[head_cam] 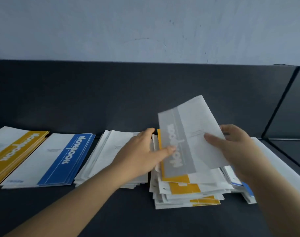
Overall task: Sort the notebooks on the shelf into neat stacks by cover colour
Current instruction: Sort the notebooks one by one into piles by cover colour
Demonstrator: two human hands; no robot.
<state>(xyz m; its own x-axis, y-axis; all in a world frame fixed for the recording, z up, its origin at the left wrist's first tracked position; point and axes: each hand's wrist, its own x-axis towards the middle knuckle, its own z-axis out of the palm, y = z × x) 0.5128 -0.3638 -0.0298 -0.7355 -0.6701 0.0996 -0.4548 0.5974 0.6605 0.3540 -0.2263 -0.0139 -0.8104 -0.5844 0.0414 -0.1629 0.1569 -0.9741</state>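
- The grey-banded notebook point(188, 134) was lifted and tilted above the mixed pile point(188, 194) at the right. My right hand point(234, 147) pinched it, thumb on the cover and fingers behind.
- My left hand point(142, 156) lay flat and spread, with its thumb touching the notebook's grey band and gripping nothing.
- I judged the sort partly done. A yellow stack point(17, 151) sat at the far left, a blue stack point(63, 159) just beside it, then a pale stack point(101, 156) that was loosely fanned.
- Left to do: the mixed pile showed yellow covers, and a lower heap point(245, 189) further right showed blue.
- Everything lay on the dark shelf point(111, 100).
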